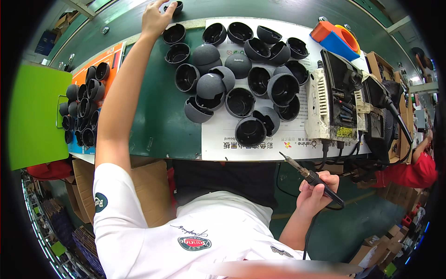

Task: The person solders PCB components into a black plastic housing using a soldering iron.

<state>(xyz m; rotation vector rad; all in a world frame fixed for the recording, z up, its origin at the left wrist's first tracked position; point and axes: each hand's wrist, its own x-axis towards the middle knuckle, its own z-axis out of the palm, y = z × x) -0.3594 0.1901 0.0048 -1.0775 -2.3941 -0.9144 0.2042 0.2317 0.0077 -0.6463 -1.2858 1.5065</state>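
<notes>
My left arm stretches far across the green bench, and my left hand (157, 19) has its thumb and fingers on a dark half-round shell (175, 7) at the far edge. The upper frame border cuts off part of those fingers. Below the bench's near edge, my right hand (317, 193) is closed round the black handle of a soldering iron (304, 173), its tip pointing up and left. Several similar hollow shells (239, 102) crowd the middle, some with the black inside up, others with the grey rounded side up. A white printed sheet (216, 146) lies under many of them.
To the right stands a dusty, pale-cased soldering station (318, 104) with black cables. Behind it is a blue, orange and yellow holder (337, 39). More shells (86, 107) sit on an orange and blue board at left, beside a bright green panel (39, 116).
</notes>
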